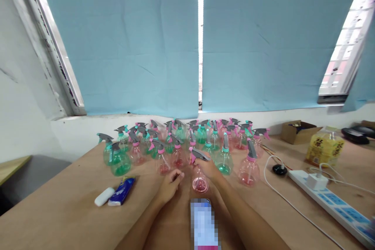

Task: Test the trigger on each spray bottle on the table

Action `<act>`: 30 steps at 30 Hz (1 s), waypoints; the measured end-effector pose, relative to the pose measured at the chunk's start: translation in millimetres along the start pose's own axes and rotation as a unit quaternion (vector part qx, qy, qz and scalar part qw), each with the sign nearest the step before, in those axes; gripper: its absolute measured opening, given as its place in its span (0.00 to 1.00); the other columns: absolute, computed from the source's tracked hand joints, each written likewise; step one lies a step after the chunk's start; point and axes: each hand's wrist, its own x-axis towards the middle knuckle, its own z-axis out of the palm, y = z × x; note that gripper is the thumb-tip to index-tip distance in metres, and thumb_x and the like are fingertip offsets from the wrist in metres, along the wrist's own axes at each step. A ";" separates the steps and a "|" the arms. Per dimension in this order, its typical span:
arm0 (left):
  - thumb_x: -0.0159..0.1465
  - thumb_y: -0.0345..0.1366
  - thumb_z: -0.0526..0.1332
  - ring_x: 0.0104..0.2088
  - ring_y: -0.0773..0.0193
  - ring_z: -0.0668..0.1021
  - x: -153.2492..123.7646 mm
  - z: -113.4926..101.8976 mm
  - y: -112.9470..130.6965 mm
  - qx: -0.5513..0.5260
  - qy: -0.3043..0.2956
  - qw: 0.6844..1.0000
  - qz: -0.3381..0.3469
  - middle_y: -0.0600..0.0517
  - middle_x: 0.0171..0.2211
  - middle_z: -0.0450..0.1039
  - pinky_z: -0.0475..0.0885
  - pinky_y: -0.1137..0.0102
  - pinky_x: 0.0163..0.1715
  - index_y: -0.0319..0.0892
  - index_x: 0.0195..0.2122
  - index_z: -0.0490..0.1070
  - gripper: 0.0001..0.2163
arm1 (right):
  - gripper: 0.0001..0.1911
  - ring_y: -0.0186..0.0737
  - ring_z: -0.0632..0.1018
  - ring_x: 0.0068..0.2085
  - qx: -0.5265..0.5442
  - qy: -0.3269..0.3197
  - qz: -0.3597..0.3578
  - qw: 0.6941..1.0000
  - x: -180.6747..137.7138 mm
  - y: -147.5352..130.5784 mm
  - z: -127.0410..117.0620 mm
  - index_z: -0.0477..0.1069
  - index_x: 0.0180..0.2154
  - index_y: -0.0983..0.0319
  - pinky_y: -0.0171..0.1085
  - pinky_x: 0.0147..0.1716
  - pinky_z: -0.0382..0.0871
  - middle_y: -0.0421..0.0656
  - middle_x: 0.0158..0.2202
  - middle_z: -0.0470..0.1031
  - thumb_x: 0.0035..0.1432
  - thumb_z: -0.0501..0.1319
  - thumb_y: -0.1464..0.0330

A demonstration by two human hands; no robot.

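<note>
My right hand (208,168) is closed round the neck of a pink spray bottle (199,183) with a grey trigger head and pink nozzle, standing on the wooden table (73,211) straight ahead of me. My left hand (170,183) rests on the table just left of that bottle, fingers curled loosely, apparently holding nothing. Behind them stand several green and pink spray bottles (175,140) in a crowd reaching back to the wall.
A white oblong object (104,196) and a blue packet (122,191) lie at the left. A white power strip (331,200) with a charger and cables lies at the right, near a yellow jug (324,147) and a cardboard box (299,131). Blue blinds cover the windows.
</note>
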 end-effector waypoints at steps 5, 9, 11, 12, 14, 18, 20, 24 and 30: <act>0.66 0.49 0.57 0.29 0.65 0.73 -5.9 2.5 7.2 -0.001 0.041 0.999 0.019 0.53 0.36 0.72 0.70 0.70 0.34 0.42 0.46 0.69 0.16 | 0.11 0.35 0.70 0.28 -0.013 0.036 -0.022 0.999 -3.9 7.4 7.6 0.73 0.37 0.60 0.34 0.30 0.65 0.37 0.26 0.71 0.50 0.58 0.73; 0.63 0.46 0.62 0.45 0.55 0.76 -15.0 2.1 18.9 0.057 0.047 0.995 0.063 0.45 0.51 0.72 0.69 0.61 0.49 0.44 0.57 0.66 0.23 | 0.10 0.34 0.68 0.29 -0.032 0.055 -0.058 0.996 -5.4 9.0 23.8 0.70 0.40 0.60 0.34 0.31 0.64 0.37 0.29 0.70 0.55 0.62 0.67; 0.59 0.45 0.67 0.52 0.50 0.74 -20.2 1.3 25.2 0.070 0.034 0.993 0.087 0.42 0.56 0.69 0.67 0.58 0.54 0.44 0.61 0.63 0.29 | 0.08 0.35 0.69 0.30 -0.047 0.035 -0.071 0.996 -4.6 7.4 34.4 0.71 0.38 0.60 0.34 0.32 0.63 0.38 0.30 0.70 0.56 0.62 0.64; 0.58 0.45 0.68 0.54 0.49 0.73 -23.1 0.5 27.9 0.075 0.032 0.993 0.090 0.41 0.58 0.69 0.66 0.56 0.55 0.44 0.61 0.62 0.31 | 0.08 0.35 0.69 0.31 -0.053 0.015 -0.075 0.996 -3.7 5.9 39.7 0.71 0.37 0.60 0.34 0.32 0.63 0.38 0.30 0.70 0.57 0.62 0.63; 0.58 0.44 0.68 0.57 0.47 0.71 -29.8 -3.0 31.4 0.086 0.039 0.992 0.081 0.41 0.59 0.68 0.64 0.55 0.58 0.45 0.62 0.61 0.32 | 0.10 0.36 0.70 0.32 -0.065 -0.023 -0.082 0.994 -0.6 1.8 49.5 0.72 0.38 0.60 0.34 0.33 0.64 0.39 0.32 0.71 0.58 0.63 0.61; 0.59 0.46 0.67 0.60 0.44 0.69 -47.9 -22.5 30.7 0.151 0.102 0.982 0.040 0.42 0.60 0.67 0.63 0.51 0.59 0.45 0.61 0.62 0.30 | 0.16 0.40 0.73 0.41 -0.083 -0.038 -0.130 0.987 13.9 -8.2 64.0 0.74 0.43 0.59 0.38 0.44 0.66 0.44 0.40 0.74 0.65 0.56 0.56; 0.58 0.48 0.67 0.59 0.42 0.69 -57.6 -38.3 28.1 0.196 0.137 0.971 0.025 0.42 0.60 0.67 0.64 0.49 0.58 0.46 0.61 0.64 0.31 | 0.18 0.43 0.72 0.50 -0.116 -0.021 -0.153 0.981 25.4 -12.0 70.1 0.75 0.45 0.58 0.43 0.54 0.61 0.46 0.47 0.74 0.68 0.51 0.57; 0.59 0.49 0.63 0.59 0.42 0.70 -69.8 -72.6 20.5 0.302 0.190 0.933 0.042 0.41 0.58 0.68 0.63 0.48 0.58 0.45 0.60 0.64 0.29 | 0.20 0.51 0.63 0.59 -0.273 -0.034 -0.106 0.956 49.8 -12.8 84.0 0.76 0.49 0.54 0.55 0.60 0.49 0.46 0.59 0.68 0.69 0.50 0.56; 0.61 0.48 0.58 0.57 0.42 0.70 -64.0 -107.1 0.8 0.370 0.259 0.890 0.058 0.38 0.56 0.66 0.65 0.47 0.57 0.39 0.61 0.62 0.29 | 0.24 0.51 0.64 0.55 -0.344 -0.084 -0.064 0.933 70.7 -2.6 103.6 0.79 0.41 0.52 0.53 0.54 0.55 0.42 0.57 0.69 0.70 0.45 0.55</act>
